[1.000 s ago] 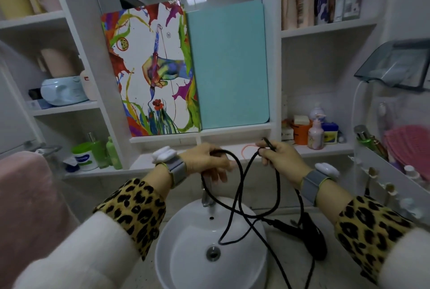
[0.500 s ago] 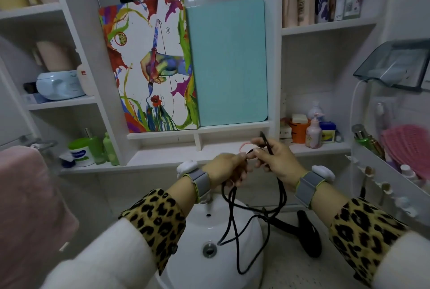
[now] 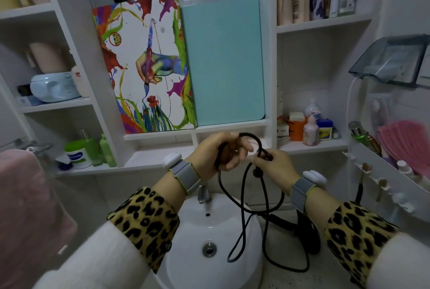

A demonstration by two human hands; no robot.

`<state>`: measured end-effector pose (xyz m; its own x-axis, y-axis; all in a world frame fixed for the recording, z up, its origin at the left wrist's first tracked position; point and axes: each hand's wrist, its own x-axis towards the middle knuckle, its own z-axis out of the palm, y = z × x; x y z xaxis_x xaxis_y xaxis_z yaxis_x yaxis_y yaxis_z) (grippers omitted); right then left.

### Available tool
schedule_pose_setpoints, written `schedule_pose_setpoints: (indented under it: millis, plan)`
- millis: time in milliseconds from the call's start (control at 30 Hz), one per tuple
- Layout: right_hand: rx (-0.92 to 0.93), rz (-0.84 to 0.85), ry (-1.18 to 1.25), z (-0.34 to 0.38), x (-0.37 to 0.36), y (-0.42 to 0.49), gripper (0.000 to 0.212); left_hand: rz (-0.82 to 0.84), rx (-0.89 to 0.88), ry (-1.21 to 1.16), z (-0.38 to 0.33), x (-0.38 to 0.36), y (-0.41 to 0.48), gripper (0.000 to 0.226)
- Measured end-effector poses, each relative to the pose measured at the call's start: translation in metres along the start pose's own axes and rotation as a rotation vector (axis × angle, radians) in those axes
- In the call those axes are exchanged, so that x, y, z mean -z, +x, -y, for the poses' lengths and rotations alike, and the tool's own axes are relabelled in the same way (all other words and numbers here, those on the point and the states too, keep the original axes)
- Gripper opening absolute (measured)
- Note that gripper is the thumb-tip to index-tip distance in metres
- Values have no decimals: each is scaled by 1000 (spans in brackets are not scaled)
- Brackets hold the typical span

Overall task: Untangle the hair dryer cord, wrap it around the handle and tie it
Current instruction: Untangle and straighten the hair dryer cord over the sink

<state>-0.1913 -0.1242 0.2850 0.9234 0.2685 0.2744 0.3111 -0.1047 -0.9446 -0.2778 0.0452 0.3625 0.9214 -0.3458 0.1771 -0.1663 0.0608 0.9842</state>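
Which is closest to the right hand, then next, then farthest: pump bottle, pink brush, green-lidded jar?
1. Pump bottle, on the shelf just behind the right hand.
2. Pink brush, in the right wall rack.
3. Green-lidded jar, on the far left shelf.

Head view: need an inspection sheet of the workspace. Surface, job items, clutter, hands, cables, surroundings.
Surface: white basin, speckled counter to its right.
Job's things: black hair dryer lies on the counter, partly hidden by the right sleeve; cord not wrapped on the handle.
Clutter: blue-label jar and green bottles on the left shelf; pump bottle and orange tub on the right shelf; pink brush in the wall rack.
Grippers: left hand grips the cord; right hand pinches a crossing of it.
Cables: cord loops hang tangled over the basin.
Surroundings: tap, painted panel, teal panel, pink towel at left.
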Motion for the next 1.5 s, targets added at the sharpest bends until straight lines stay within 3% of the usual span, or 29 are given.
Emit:
schedule_pose_setpoints:
  millis: [100,200,300,367,434,467,567,667,767,834,934,1034,1100,1134,1200,1334,1401,1434,1501]
  plan:
    - [1,-57,17,-2,9,0,16,97,273,197,4,8,-12,33]
    - [39,-64,0,0,9,-3,10,295,532,395,12,9,-17,60]
    - [119,-62,-66,4,1,-6,11,454,580,56,26,8,-16,94]
    - [174,-70,-84,5,-2,-6,9,405,544,-228,35,7,-16,109]
    - [198,-98,-118,6,0,-6,4,286,548,-413,43,5,-14,107]
    - [189,-121,-127,6,1,-6,9,200,556,-429,48,3,-12,96]
    - [94,-195,-64,10,3,-6,22,-68,573,-89,67,-7,-1,54]
    - [15,-170,-50,16,1,-8,25,-153,584,249,80,-25,19,54]
    - [17,-142,24,21,-3,-12,22,-361,514,660,92,-36,38,20]
    - [39,-121,33,23,-1,-17,22,-450,456,887,95,-37,42,28]
    - [103,-70,1,28,2,-25,22,-448,406,1277,98,-34,43,41]
    - [153,-31,7,33,1,-32,19,-328,413,1443,91,-36,44,26]
    - [177,66,-15,35,-1,-34,11,-223,411,1359,84,-34,46,27]
    - [176,116,-24,34,1,-34,14,-209,415,1197,80,-32,45,17]
    - [121,195,-7,27,11,-29,37,-174,396,896,71,-27,39,9]
    - [-34,276,-62,6,39,-20,56,-306,196,237,38,-13,27,28]
    - [-78,258,-161,-3,37,-19,61,-341,87,24,17,-9,24,29]
    - [-87,233,-197,-6,32,-18,57,-333,45,-34,9,-9,23,29]
    - [-45,155,-285,-11,24,-14,28,-297,-51,-72,-3,-12,21,31]
